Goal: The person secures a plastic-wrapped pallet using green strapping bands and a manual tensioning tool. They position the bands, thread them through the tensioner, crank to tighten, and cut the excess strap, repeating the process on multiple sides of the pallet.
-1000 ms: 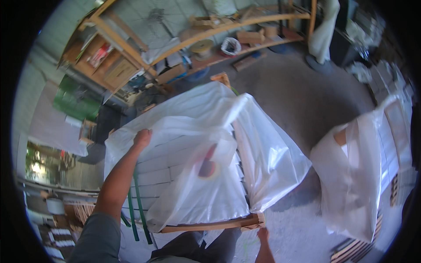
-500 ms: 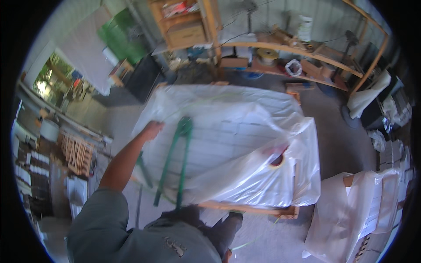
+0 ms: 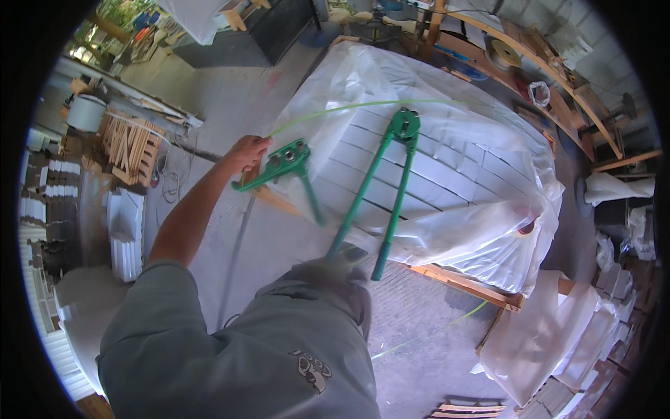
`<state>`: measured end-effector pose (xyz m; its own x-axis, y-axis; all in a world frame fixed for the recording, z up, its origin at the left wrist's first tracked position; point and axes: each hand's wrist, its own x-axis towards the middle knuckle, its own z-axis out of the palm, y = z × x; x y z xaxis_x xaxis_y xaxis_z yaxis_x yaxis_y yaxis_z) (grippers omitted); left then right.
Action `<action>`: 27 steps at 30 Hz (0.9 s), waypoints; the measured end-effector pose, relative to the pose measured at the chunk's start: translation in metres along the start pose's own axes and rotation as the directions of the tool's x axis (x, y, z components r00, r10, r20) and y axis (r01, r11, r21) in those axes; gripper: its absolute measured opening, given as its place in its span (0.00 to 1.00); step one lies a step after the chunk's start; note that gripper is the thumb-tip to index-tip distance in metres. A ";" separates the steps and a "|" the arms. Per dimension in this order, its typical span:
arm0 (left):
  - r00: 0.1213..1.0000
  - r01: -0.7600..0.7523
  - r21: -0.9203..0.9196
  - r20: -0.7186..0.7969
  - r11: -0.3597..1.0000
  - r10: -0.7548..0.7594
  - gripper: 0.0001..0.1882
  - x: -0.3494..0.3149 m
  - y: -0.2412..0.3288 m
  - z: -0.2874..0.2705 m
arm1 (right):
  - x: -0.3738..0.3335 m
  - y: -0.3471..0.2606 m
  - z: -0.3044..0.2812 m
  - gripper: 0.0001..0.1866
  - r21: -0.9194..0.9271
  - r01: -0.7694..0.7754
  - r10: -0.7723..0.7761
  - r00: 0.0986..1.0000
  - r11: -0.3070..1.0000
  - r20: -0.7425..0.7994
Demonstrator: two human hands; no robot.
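My left hand (image 3: 250, 153) is closed at the near left corner of a film-wrapped stack, pinching the end of a thin green strap (image 3: 335, 109). From there the strap arcs to the right across the top of the stack (image 3: 447, 160). Just beside the hand lies a green strap tensioner (image 3: 283, 162), its long handle pointing toward me. Further right rests a long-handled green strapping sealer (image 3: 405, 127), its jaw end away from me and its two handles reaching past the near edge. A roll of tape (image 3: 527, 227) sits at the right end under or on the film. My right hand is out of sight.
The stack stands on a wooden pallet (image 3: 467, 283). Another film-covered stack (image 3: 520, 335) is at the lower right. A loose strap piece (image 3: 467, 314) lies on the floor. Wooden slats (image 3: 129, 146) are piled at left, and a workbench with a spool (image 3: 506, 54) runs along the back.
My view has turned and moved left, so the stack appears further right and tilted. The tensioner now shows beside my left hand, and the strap is plainly visible.
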<state>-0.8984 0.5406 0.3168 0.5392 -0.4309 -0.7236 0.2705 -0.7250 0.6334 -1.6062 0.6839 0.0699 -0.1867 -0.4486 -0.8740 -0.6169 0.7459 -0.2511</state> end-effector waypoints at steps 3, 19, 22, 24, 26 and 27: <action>0.991 -0.104 0.076 -0.071 0.992 0.110 0.18 -0.023 -0.040 -0.032 | -0.014 -0.004 0.013 0.11 -0.091 0.023 -0.023 1.000 0.996 0.000; 0.912 -0.223 0.338 -0.260 0.914 0.318 0.20 -0.114 -0.147 -0.226 | 0.002 0.009 0.091 0.30 0.407 -0.159 0.059 0.967 0.899 0.248; 0.839 -0.308 0.473 -0.274 0.826 0.470 0.22 -0.094 -0.145 -0.248 | -0.001 -0.007 0.091 0.30 0.229 0.023 -0.066 0.981 0.973 0.183; 0.773 -0.349 0.612 -0.240 0.710 0.587 0.23 -0.070 -0.147 -0.260 | 0.000 -0.012 0.095 0.31 0.254 0.058 -0.100 0.983 0.965 0.155; 0.805 -0.350 0.579 -0.216 0.736 0.553 0.23 -0.045 -0.161 -0.265 | 0.002 -0.012 0.104 0.31 0.344 0.067 -0.097 0.993 0.937 0.073; 0.739 -0.414 0.653 -0.164 0.633 0.653 0.23 -0.032 -0.171 -0.266 | 0.003 -0.012 0.110 0.30 0.415 0.081 -0.091 0.996 0.906 0.003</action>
<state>-0.7498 0.8209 0.3046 0.7064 -0.7037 -0.0760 -0.5732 -0.6317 0.5219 -1.5150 0.7282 0.0247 -0.1275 -0.5127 -0.8491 -0.2568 0.8439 -0.4710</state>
